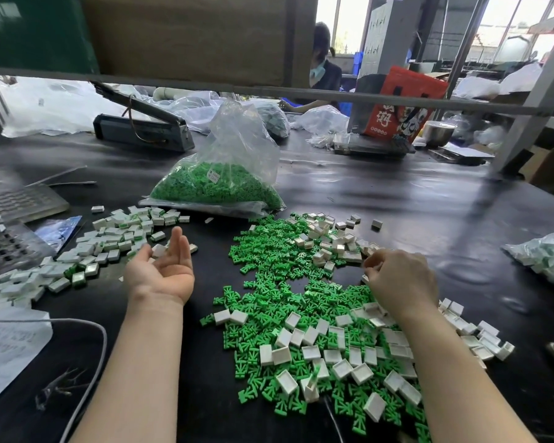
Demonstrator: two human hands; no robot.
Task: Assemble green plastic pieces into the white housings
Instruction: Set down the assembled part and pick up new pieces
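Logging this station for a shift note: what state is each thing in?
Left hand: open, palm up, empty.
Right hand: fingers curled, picking among loose parts.
Bag of green pieces: open at top, partly full.
Finished housings pile: heaped at left.
Empty white housings: scattered over green pieces.

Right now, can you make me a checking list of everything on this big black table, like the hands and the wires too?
Surface: dark glossy black table, bare in the middle.
Job's things: loose small green plastic pieces mixed with open white rectangular housings on the right; pile of filled white housings on the left; clear plastic bag of green pieces behind.
Clutter: grey bag sealer; red printed paper bag; steel bowl; metal grid tray.
Hands: left hand palm up, open, holding nothing; right hand curled, pinching small parts.
Cables: white cable at lower left.
Surroundings: another person working behind the shelf.
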